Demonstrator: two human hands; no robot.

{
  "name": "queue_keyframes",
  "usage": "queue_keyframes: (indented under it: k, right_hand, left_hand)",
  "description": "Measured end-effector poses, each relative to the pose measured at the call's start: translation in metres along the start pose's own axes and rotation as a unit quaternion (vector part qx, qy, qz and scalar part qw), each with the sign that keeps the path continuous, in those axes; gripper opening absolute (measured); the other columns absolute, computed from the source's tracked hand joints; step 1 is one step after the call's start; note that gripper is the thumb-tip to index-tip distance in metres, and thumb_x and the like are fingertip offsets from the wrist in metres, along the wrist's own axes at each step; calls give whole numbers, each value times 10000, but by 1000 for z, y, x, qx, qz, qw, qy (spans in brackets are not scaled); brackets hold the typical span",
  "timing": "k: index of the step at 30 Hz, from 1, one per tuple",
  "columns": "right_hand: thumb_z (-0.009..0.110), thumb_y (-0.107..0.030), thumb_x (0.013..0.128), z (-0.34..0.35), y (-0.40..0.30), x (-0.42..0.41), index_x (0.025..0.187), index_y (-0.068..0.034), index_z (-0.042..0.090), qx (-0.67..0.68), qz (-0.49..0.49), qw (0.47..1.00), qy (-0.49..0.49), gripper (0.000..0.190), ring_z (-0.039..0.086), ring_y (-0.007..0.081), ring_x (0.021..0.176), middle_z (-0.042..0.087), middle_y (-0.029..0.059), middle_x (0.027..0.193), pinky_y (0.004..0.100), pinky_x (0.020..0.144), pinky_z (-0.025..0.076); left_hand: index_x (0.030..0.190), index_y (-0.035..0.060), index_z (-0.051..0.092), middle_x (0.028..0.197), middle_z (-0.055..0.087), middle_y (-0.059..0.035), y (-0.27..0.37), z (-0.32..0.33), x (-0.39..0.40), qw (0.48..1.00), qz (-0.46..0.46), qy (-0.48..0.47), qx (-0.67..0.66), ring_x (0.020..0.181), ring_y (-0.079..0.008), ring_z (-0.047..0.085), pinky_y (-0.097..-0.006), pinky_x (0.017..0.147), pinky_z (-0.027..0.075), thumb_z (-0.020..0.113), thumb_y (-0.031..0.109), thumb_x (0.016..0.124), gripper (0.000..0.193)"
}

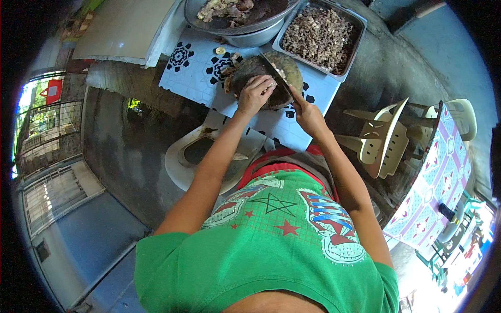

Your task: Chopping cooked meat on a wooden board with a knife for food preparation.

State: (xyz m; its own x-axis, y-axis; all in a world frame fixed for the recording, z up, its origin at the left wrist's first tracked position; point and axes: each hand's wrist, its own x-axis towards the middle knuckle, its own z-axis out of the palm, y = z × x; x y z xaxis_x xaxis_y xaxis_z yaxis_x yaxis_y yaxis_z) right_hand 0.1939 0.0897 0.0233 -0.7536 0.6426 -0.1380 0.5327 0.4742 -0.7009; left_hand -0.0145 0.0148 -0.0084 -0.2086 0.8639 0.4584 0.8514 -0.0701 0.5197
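Note:
A round chopping block (294, 71) sits on a small table covered in a white patterned cloth (195, 84). My right hand (309, 115) grips the handle of a broad-bladed knife (276, 73), its blade lying across the block. Just left of the blade, my left hand (256, 94) presses a piece of meat (273, 82) with bent fingers. Small pale bits (278, 69) lie on the block along the far side of the blade. Dark scraps of meat (231, 76) are at the block's left edge, partly hidden.
Beyond the block, a mesh strainer (270, 13) with meat pieces (227, 9) rests over a metal basin (254, 37). A metal tray (344, 76) of chopped meat (317, 35) stands at the right. Plastic chairs (383, 144) and a cloth-covered table (434, 176) are farther right; another plastic chair (178, 172) is at left.

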Motion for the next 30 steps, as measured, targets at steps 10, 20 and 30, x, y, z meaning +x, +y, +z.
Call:
queue_keyframes:
  k: [10, 20, 30]
  right_hand:
    - [501, -178, 958, 7, -22, -10, 1507, -329, 268, -11, 8, 1000, -14, 615, 646, 427, 671, 650, 252, 737, 532, 613, 495]
    - [507, -150, 942, 18, -15, 14, 1505, -310, 281, -21, -9, 1000, 8, 627, 645, 424, 658, 647, 245, 722, 522, 604, 502]
    - [507, -163, 953, 1, -12, -43, 1510, -306, 267, -55, 40, 997, -45, 623, 644, 416, 644, 646, 241, 709, 511, 596, 502]
  left_hand:
    - [1017, 34, 690, 1109, 662, -103, 1, 6, -12, 997, -40, 67, 25, 1003, -292, 648, -384, 845, 538, 712, 121, 836, 202]
    - [1023, 27, 695, 1109, 668, -127, -2, 13, -12, 998, -26, 60, 20, 998, -300, 657, -381, 846, 548, 714, 113, 828, 214]
    - [1054, 20, 689, 1125, 671, -117, 0, 15, -8, 985, -125, 116, 1, 1000, -299, 656, -377, 842, 538, 697, 97, 853, 215]
